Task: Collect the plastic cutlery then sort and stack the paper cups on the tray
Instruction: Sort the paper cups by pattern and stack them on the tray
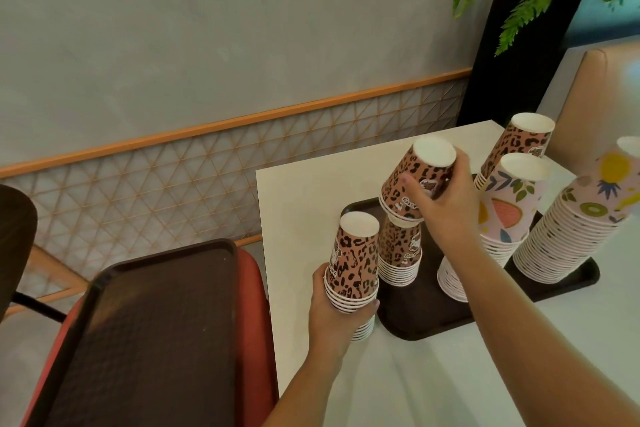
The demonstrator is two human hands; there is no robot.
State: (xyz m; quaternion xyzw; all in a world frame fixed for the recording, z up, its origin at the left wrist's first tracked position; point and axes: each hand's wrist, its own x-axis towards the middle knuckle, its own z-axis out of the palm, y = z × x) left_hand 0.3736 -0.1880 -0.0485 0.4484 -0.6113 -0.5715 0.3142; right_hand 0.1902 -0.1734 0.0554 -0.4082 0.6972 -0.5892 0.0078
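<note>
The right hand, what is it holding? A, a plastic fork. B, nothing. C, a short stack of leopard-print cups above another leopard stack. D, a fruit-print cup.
C: the right hand grips a short stack of leopard-print cups, upside down, just above the leopard stack standing on the tray.

Matt printed paper cups (pixel 353 263) on a dark textured plastic tray (pixel 426 315) — smooth white tabletop (pixel 415 385); lower left, a second pebbled tray (pixel 156 329).

Tabletop (pixel 311 191), white, square-cornered: one dark brown tray (pixel 426 319) lying flat near its left edge.
</note>
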